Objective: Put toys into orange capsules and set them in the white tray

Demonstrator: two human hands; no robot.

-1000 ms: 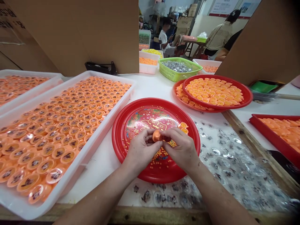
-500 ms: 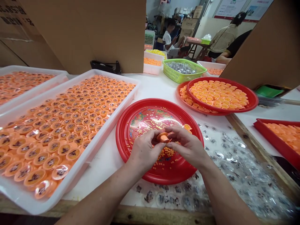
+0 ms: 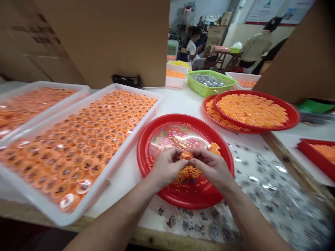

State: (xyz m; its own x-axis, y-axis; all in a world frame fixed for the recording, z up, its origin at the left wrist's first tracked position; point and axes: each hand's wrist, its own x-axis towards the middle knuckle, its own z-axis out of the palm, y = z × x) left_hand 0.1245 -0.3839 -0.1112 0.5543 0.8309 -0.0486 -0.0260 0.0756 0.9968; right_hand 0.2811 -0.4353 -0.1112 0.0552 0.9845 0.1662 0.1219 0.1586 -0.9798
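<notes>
The orange plastic capsule is pinched between your left hand and right hand, together above the red plate, with orange granules just beneath.

We're looking at glossy red plastic on the plate at our 12, and the orange cap is smooth, shiny plastic too. At 10, the tray is milky, semi-matt plastic. The cardboard panel at 11 looks matt, the basket at 1 is lime plastic, the discs at 4 are clear glossy plastic, and the table edge at 6 is rough wood.
</notes>
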